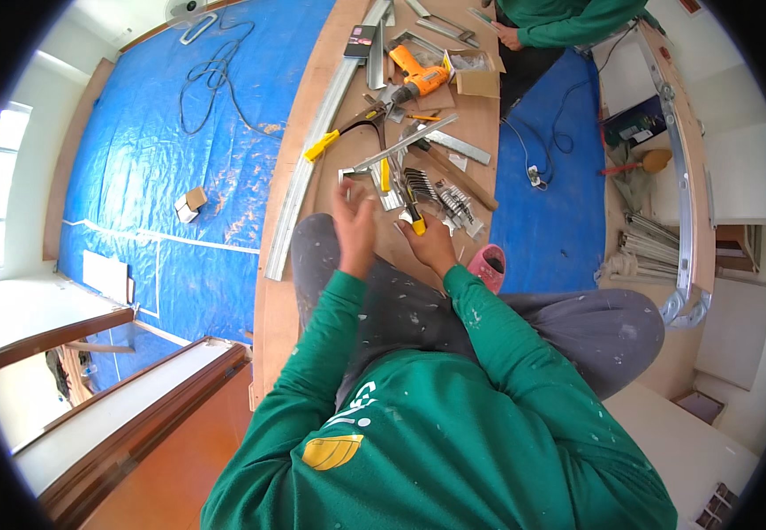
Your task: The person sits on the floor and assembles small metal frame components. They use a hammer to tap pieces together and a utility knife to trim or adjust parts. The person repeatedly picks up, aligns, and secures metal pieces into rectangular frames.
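My right hand point(436, 243) is closed round a yellow-and-black-handled hand tool point(416, 221); its working end is hard to make out among the metal parts. My left hand point(356, 231) is raised above my knee, fingers apart and slightly blurred, beside a small bent metal piece point(347, 174). In front of it lies a long-handled crimping tool point(321, 146) with yellow grips. A row of metal clips point(458, 208) sits just past my right hand. Farther off are a flat metal strip point(458, 146) and a hammer-like tool with a wooden handle point(462, 181).
An orange drill point(418, 75) rests beside an open cardboard box point(475, 79). A long metal channel point(312, 177) runs along the board's left edge. Another person's hand point(508, 37) is at the far right. Blue sheeting point(135, 177) with a coiled cable point(215, 75) covers the floor.
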`<state>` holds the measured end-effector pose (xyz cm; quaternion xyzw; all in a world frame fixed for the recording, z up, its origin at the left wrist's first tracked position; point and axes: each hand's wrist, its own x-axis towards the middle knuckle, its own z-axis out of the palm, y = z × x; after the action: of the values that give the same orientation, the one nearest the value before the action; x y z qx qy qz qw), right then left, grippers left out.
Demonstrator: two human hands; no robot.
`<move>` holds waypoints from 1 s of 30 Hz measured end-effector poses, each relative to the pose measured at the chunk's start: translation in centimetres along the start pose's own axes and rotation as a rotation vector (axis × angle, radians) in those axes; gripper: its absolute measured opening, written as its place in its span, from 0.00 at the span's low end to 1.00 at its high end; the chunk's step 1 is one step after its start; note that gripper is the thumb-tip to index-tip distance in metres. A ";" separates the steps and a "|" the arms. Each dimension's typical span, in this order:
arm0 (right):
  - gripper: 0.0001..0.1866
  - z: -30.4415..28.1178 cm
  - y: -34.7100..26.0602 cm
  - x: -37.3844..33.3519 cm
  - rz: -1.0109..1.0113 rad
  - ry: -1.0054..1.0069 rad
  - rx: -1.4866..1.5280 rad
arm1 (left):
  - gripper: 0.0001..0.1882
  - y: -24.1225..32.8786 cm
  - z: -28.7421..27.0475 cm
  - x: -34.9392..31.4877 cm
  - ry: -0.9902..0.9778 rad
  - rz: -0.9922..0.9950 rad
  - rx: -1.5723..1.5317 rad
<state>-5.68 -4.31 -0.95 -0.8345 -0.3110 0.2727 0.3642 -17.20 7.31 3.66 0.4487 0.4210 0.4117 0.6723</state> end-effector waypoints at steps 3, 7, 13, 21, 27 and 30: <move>0.24 -0.4 -3.2 -1.7 -0.121 -0.017 0.101 | 0.37 1.0 -6.5 5.4 -0.035 0.110 0.103; 0.16 -2.1 -6.0 -3.1 -0.254 -0.148 0.283 | 0.47 5.3 -7.1 5.9 -0.284 0.233 0.374; 0.16 -5.2 -11.2 -5.7 -0.155 -0.493 0.470 | 0.50 11.1 -3.2 6.6 -0.363 0.650 0.505; 0.16 -6.6 -13.1 -6.4 -0.041 -0.883 0.807 | 0.20 15.0 -2.0 9.2 -0.394 1.171 0.774; 0.16 -7.3 -13.5 -6.4 -0.043 -1.099 0.917 | 0.10 15.5 -2.4 8.6 -0.573 0.917 0.638; 0.20 -7.7 -13.8 -6.2 -0.054 -1.193 0.930 | 0.08 15.2 -2.9 8.5 -0.473 0.757 0.512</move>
<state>-8.96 -4.65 15.74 -0.2976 -0.3287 0.7722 0.4551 -19.98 19.88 15.71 0.8008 0.1524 0.3972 0.4215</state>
